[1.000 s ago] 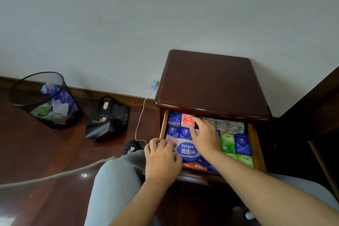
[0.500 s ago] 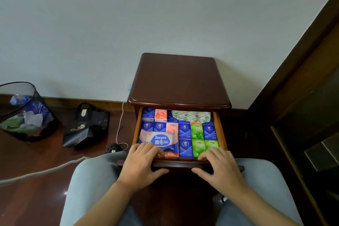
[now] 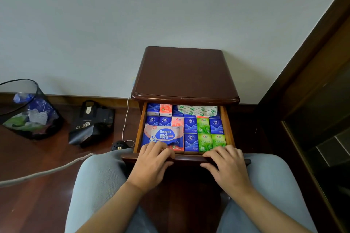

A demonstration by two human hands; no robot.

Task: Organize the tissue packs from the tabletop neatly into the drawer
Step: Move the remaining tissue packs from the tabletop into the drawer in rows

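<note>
If the drawer [image 3: 230, 130] gets pushed shut now, the wipes pack [image 3: 164, 136] lying loose atop the packs [image 3: 190, 125] at front-left may catch under the desk [image 3: 184, 75] edge & crumple. Left hand [image 3: 151, 166]: fingers [image 3: 161, 149] flat, spread, touching that pack and the front rim. Right hand [image 3: 229, 168]: fingers flat on the rim, gripping nothing.

A dark wooden table [image 3: 184, 73] stands against the wall, its top bare; its open drawer [image 3: 227, 128] holds tissue packs [image 3: 190, 126] in rows; left of the table, a mesh bin [image 3: 28, 109], a black bag [image 3: 91, 123] and a white cable [image 3: 125, 119] lie on the floor [image 3: 37, 157].
</note>
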